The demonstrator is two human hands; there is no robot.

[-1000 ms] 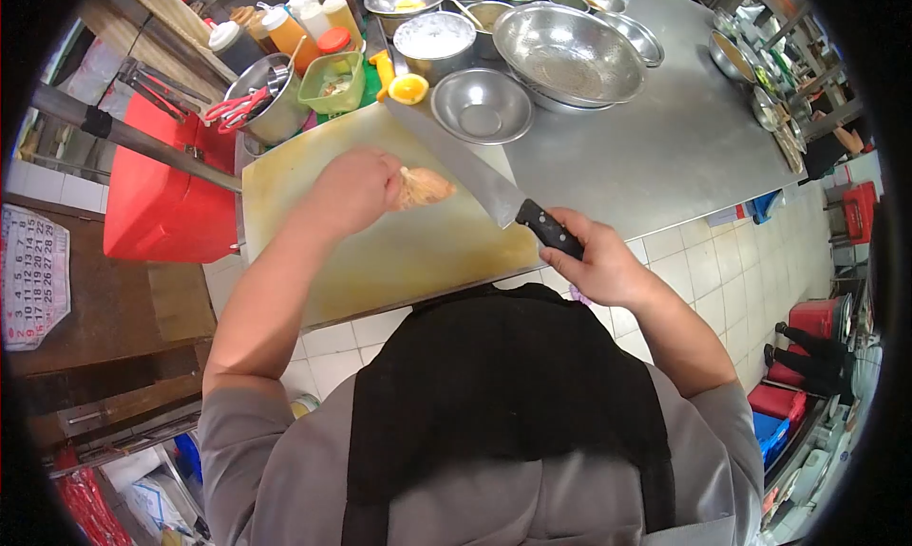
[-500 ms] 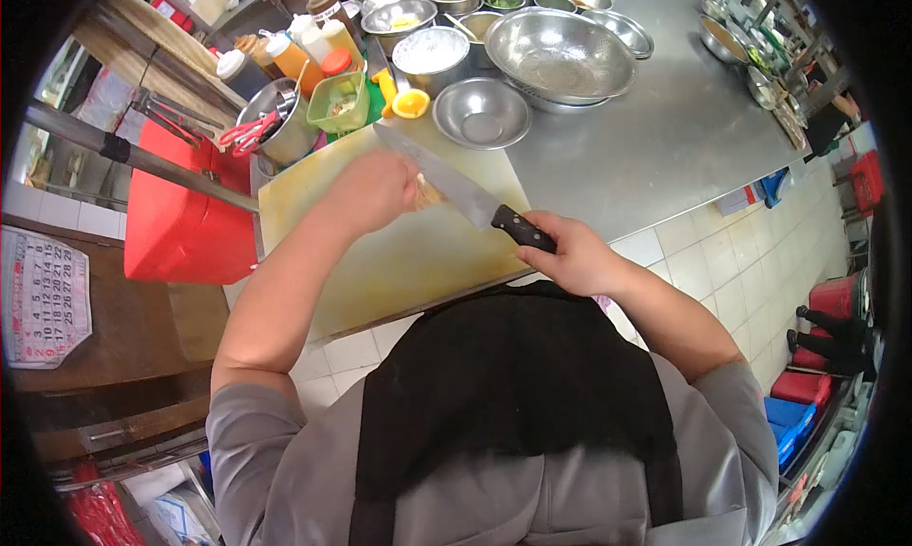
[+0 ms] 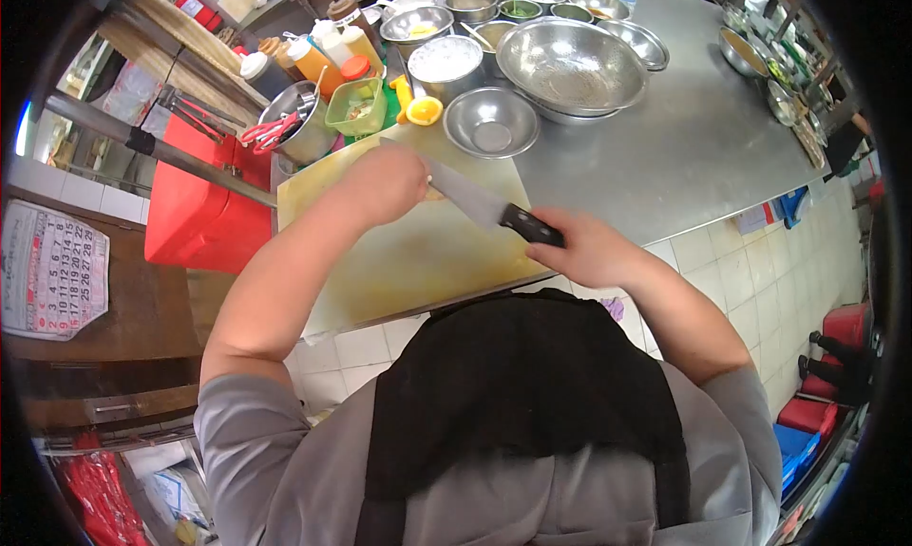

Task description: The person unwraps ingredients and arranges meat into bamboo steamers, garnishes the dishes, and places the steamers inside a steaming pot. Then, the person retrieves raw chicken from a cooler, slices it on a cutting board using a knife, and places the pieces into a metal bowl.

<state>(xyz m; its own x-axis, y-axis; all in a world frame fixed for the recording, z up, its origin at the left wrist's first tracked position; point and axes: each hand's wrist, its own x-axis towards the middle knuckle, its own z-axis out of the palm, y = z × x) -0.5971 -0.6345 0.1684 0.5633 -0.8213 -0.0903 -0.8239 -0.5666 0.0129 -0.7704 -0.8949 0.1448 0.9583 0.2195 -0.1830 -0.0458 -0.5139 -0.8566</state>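
A chef's knife with a black riveted handle lies across the upper part of a yellowed white cutting board. My right hand is closed around its handle, and the blade points up and left. Beside the blade, my left hand is curled with its fingers tucked in. Under its fingertips shows a small pale tan piece of food, mostly hidden by the hand and the knife; I cannot tell its kind.
Behind the board stand a steel bowl, a large perforated colander, a green plastic tub, a yellow-orange tool and several sauce bottles. A steel pot holds red-handled utensils. A red box stands left.
The whole view has shifted slightly. The tan piece shows less between my left fingers and the blade. Both hands keep their grips.
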